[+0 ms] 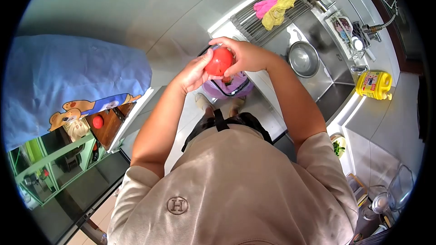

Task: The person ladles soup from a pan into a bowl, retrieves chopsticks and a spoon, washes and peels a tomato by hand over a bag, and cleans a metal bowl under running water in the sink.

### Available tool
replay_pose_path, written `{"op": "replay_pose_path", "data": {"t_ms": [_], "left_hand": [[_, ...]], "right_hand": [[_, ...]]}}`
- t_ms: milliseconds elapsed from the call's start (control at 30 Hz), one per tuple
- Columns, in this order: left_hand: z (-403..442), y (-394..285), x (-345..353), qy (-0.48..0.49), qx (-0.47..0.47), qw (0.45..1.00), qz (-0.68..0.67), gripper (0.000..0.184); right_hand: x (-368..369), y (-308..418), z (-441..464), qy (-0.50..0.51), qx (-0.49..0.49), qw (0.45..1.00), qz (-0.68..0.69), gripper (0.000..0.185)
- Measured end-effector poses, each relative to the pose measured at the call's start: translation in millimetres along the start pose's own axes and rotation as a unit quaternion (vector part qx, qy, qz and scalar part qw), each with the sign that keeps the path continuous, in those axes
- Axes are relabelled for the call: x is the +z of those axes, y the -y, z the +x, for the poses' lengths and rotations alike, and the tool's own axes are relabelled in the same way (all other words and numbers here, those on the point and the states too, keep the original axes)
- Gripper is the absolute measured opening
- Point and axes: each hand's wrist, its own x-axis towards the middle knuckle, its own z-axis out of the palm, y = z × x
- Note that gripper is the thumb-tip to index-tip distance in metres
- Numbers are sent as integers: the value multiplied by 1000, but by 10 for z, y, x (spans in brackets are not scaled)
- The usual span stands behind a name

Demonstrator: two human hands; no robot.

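Observation:
A round, shiny red thing, which looks like a tomato (pixel 219 62), is held between both hands above a purple-lined bin (pixel 228 87). My left hand (pixel 195 71) supports it from the left, with the thumb against its side. From the right, my right hand (pixel 243 56) curls round it, with fingers over the top and thumb near its lower edge. Part of the bin's dark rim shows under the hands, and some reddish scraps are visible inside. The palms' inner sides are partly hidden.
On the right, the steel sink (pixel 323 84) holds a metal bowl (pixel 304 59). Pink and yellow cloths (pixel 278 11) lie on the drying rack. A yellow bottle (pixel 374 85) stands beside the sink. Another red round object (pixel 98 121) rests on a wooden surface at left.

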Motion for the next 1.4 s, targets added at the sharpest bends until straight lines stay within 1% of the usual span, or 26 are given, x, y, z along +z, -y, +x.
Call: {"op": "replay_pose_path", "data": {"t_ms": [67, 100, 167, 200, 233, 333, 367, 467, 500, 600, 700, 767, 900, 1000, 1100, 1200, 1400], "left_hand": [[41, 21, -5, -19, 23, 999, -42, 62], [59, 51, -38, -25, 36, 997, -62, 60], [68, 100, -75, -43, 73, 991, -102, 54], [74, 121, -72, -67, 86, 988, -113, 53], [78, 151, -60, -91, 97, 983, -123, 52], [132, 277, -34, -139, 145, 969, -144, 49], [144, 319, -18, -151, 163, 963, -149, 49], [146, 367, 90, -165, 188, 956, -150, 46], [151, 379, 105, -172, 192, 953, -157, 45], [155, 386, 129, -185, 213, 948, -147, 45], [168, 368, 120, -198, 218, 945, -144, 46], [162, 335, 123, -196, 222, 943, -150, 47], [157, 298, 118, -209, 236, 939, -139, 47], [144, 304, 141, -205, 237, 943, -109, 48], [142, 312, 153, -200, 245, 943, -102, 47], [128, 300, 150, -198, 242, 947, -79, 42], [120, 275, 154, -207, 238, 944, -95, 43]], "right_hand": [[16, -95, 10, -62, -24, 998, -3, 78], [39, -4, -40, -114, -24, 992, -44, 73], [151, -137, -29, -209, -24, 978, -20, 69], [205, -170, -22, -256, -25, 966, -8, 66], [291, -190, -6, -327, -33, 943, -43, 46], [498, -140, 0, -432, -84, 891, -114, 25], [582, -58, 4, -448, -104, 882, -107, 15], [734, -143, 67, -472, -125, 864, -124, 16], [749, -164, 91, -486, -129, 854, -131, 13], [734, -170, 103, -477, -130, 855, -155, 11], [707, -112, 99, -463, -95, 870, -144, 9], [698, -174, 102, -468, -93, 873, -101, 10], [719, -128, 140, -485, -126, 864, -52, 10], [713, -129, 124, -485, -146, 851, -141, 11], [724, -181, 114, -462, -79, 880, -73, 10], [719, -215, 113, -464, -101, 875, -98, 10], [733, -251, 94, -476, -60, 877, -15, 10]]}}
